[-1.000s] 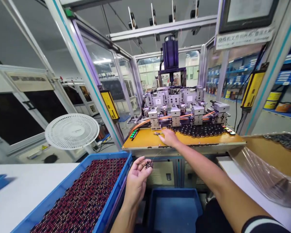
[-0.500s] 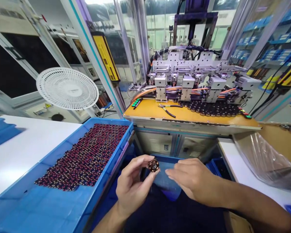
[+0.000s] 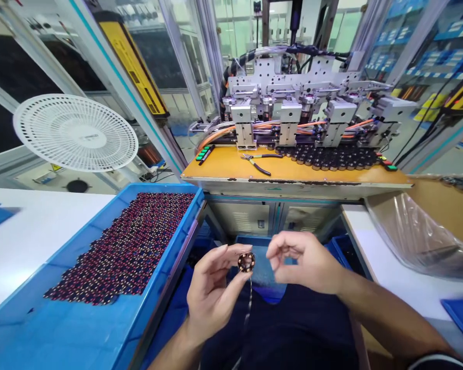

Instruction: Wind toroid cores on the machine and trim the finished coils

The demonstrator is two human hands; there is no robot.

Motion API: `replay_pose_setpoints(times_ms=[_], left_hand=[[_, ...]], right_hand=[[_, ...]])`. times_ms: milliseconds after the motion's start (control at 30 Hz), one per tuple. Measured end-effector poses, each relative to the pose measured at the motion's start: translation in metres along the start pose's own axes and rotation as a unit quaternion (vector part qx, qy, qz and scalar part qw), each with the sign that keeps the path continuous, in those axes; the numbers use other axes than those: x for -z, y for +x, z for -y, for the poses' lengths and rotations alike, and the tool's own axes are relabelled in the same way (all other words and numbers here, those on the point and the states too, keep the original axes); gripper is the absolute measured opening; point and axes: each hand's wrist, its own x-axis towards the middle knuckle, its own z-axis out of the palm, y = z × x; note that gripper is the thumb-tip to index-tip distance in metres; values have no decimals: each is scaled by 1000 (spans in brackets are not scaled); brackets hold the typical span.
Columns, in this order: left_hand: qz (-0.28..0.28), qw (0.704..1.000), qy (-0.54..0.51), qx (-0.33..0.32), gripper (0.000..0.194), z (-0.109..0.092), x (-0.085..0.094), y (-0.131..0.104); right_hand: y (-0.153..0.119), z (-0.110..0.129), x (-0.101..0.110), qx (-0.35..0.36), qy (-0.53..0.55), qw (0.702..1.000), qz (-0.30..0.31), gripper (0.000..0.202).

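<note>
My left hand (image 3: 214, 293) pinches a small ring-shaped motor stator (image 3: 247, 262) between thumb and fingers. Dark at the rim, it shows copper windings around an open centre that faces me. From its lower edge a thin, shiny wire (image 3: 249, 303) hangs down over my dark clothing. Just to the right, apart from the stator, my right hand (image 3: 306, 262) has its fingers curled in toward the thumb. Whatever may be between those fingertips is too small to make out.
On the left, a blue tray (image 3: 77, 246) holds many small dark parts with red and pale dots. Ahead, a winding machine (image 3: 289, 113) stands over an orange worktop (image 3: 224, 167) with pliers (image 3: 260, 163) and rows of black parts (image 3: 332, 156). Clear plastic (image 3: 416, 231) lies right; a white fan (image 3: 77, 133) stands left.
My right hand has gone from stretched fingers to curled ones. The stator has turned more toward me, and its hanging wire shows more clearly. The view has shifted slightly.
</note>
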Motion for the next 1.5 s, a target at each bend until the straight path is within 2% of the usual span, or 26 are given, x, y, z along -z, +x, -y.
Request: replay_pose_setpoints(times_ms=[67,167,300,433,533,700,867,1000,1133,1233,1367,1500], left_hand=[[22,1000,-6,9,67,-1,-2,-2],[30,999,-17,18,71,-1,-5,-5],[-11,999,-41,32,71,0,-7,-5],[-32,991,-95,92,62,0,-4,-4],[-20,988,-105,108,61,1,-1,-6],[25,995,-66,74,67,1,0,-12],[36,979,-134,152,51,-1,0,-11],[73,960,-189,196,30,2,3,-8],[106,956,-184,202,27,4,2,-9],[128,954,-172,211,29,3,0,-10],[123,956,-139,229,26,0,-3,-12],[75,950,-140,271,40,-4,-7,-13]], right_hand=[[5,-1,-9,-38,68,996,-32,36],[8,-2,-23,-50,115,992,-30,38],[1,-13,-37,-5,113,991,-67,32],[-11,-31,-45,27,134,982,-131,32],[-16,-32,-42,2,136,985,-108,32],[-13,-21,-37,8,110,991,-70,32],[-20,-31,-42,33,123,985,-114,35],[-23,-25,-35,45,69,993,-90,34],[-19,-11,-30,39,-7,997,-67,28],[-18,-9,-31,22,-37,997,-67,26],[-20,-12,-27,22,-55,996,-63,25],[-22,-13,-23,-1,-69,996,-62,23]])
